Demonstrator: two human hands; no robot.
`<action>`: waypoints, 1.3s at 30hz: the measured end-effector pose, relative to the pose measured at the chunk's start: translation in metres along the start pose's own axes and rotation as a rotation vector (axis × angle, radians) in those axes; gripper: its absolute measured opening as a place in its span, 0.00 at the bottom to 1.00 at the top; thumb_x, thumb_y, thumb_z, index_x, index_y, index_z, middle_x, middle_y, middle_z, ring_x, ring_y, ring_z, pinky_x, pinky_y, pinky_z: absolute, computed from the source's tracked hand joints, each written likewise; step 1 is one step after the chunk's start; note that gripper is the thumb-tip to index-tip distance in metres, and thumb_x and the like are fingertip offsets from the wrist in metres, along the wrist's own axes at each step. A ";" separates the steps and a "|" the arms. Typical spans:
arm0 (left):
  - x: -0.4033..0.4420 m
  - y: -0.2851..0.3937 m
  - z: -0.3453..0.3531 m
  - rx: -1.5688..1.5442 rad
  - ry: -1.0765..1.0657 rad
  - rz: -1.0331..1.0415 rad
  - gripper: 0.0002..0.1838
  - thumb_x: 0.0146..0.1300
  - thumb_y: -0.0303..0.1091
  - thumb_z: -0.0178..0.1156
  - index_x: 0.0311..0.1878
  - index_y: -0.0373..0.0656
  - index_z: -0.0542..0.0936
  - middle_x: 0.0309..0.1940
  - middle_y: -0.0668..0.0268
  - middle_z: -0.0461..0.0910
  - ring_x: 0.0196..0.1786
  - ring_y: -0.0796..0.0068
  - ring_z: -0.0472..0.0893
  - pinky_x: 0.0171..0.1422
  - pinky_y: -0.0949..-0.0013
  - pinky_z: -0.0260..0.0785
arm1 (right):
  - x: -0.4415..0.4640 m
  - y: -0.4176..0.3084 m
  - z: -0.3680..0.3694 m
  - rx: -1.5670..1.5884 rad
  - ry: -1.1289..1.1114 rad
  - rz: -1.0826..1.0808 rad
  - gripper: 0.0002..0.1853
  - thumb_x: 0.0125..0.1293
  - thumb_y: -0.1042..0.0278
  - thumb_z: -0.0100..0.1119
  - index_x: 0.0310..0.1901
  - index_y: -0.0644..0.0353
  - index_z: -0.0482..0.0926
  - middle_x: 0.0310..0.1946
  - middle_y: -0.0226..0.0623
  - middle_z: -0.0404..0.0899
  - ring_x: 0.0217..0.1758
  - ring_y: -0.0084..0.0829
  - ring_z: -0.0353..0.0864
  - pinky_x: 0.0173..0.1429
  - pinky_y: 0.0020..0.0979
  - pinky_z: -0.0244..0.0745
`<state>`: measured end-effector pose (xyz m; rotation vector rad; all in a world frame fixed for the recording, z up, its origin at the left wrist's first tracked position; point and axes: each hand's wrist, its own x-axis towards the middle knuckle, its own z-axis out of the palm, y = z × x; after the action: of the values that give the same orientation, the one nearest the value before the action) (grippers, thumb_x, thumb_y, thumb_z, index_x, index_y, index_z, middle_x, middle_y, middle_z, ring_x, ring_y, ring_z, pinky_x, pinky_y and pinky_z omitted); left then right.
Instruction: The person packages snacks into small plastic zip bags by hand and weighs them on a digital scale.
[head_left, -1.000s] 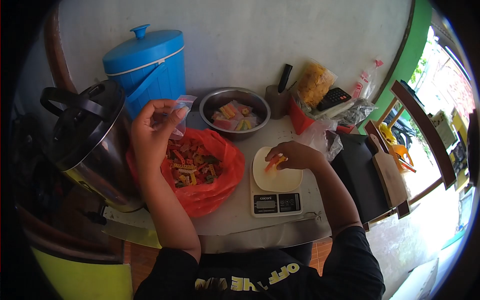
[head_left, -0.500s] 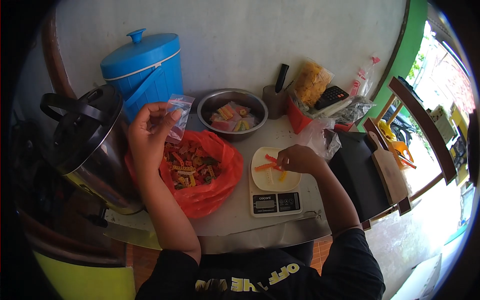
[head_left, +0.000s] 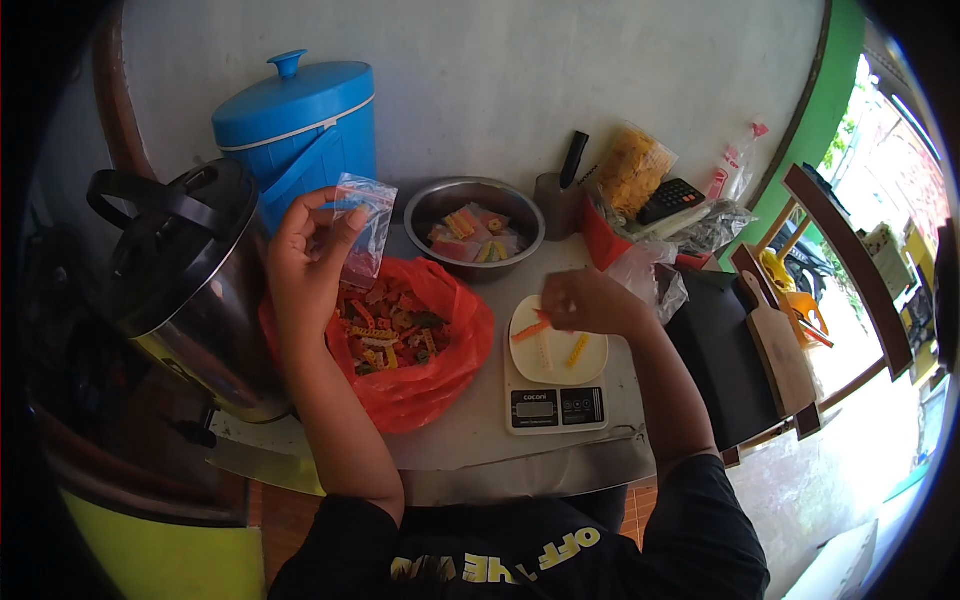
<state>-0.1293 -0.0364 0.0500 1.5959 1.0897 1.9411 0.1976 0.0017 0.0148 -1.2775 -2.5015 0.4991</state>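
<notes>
My left hand [head_left: 308,255] is raised above the red plastic bag [head_left: 455,345], pinching a small clear zip bag [head_left: 372,225] by its upper edge. Coloured, ridged dry strips [head_left: 385,335] fill the red bag. Over the cream plate of the digital kitchen scale [head_left: 557,410], my right hand [head_left: 600,302] has its fingers curled together. Its fingertips are smeared, so what they pinch, if anything, is unclear. On the plate [head_left: 575,372] lie a yellow strip [head_left: 577,350], a pale strip [head_left: 545,350] and an orange strip [head_left: 530,331]. A bit of red shows beside the fingers.
Behind the scale stands a steel bowl [head_left: 412,215] holding small filled packets. A metal flask [head_left: 215,320] and a blue lidded bucket [head_left: 300,130] are at left. To the right are a red basket [head_left: 603,240] with packages and a calculator [head_left: 670,200], and a wooden board [head_left: 780,350].
My right hand has lifted slightly up and back from the strips, uncovering more of the yellow one. My left hand still holds the zip bag. The whole view has shifted a little.
</notes>
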 end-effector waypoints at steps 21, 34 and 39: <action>-0.034 -0.012 0.097 -0.249 -0.447 -0.258 0.18 0.61 0.27 0.68 0.47 0.41 0.68 0.37 0.64 0.79 0.39 0.78 0.82 0.43 0.75 0.75 | 0.002 0.060 0.029 -0.274 -0.160 0.228 0.20 0.46 0.59 0.74 0.43 0.47 0.81 0.36 0.25 0.86 0.45 0.31 0.84 0.49 0.35 0.76; -0.037 -0.028 0.109 -0.121 -0.538 -0.177 0.14 0.63 0.25 0.65 0.51 0.37 0.75 0.45 0.60 0.82 0.44 0.78 0.83 0.52 0.75 0.75 | -0.021 0.061 -0.017 0.150 0.382 -0.017 0.10 0.53 0.70 0.63 0.39 0.56 0.83 0.33 0.33 0.83 0.37 0.34 0.84 0.40 0.35 0.78; -0.038 -0.023 0.114 -0.156 -0.492 -0.184 0.22 0.55 0.20 0.70 0.53 0.39 0.73 0.41 0.61 0.83 0.42 0.76 0.83 0.49 0.74 0.76 | -0.038 0.033 -0.040 0.389 0.524 -0.163 0.12 0.54 0.77 0.59 0.41 0.58 0.83 0.32 0.37 0.80 0.34 0.31 0.81 0.38 0.30 0.77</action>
<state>-0.0148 -0.0140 0.0132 1.6934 0.8246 1.3735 0.2591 -0.0049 0.0331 -0.9017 -1.9331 0.5014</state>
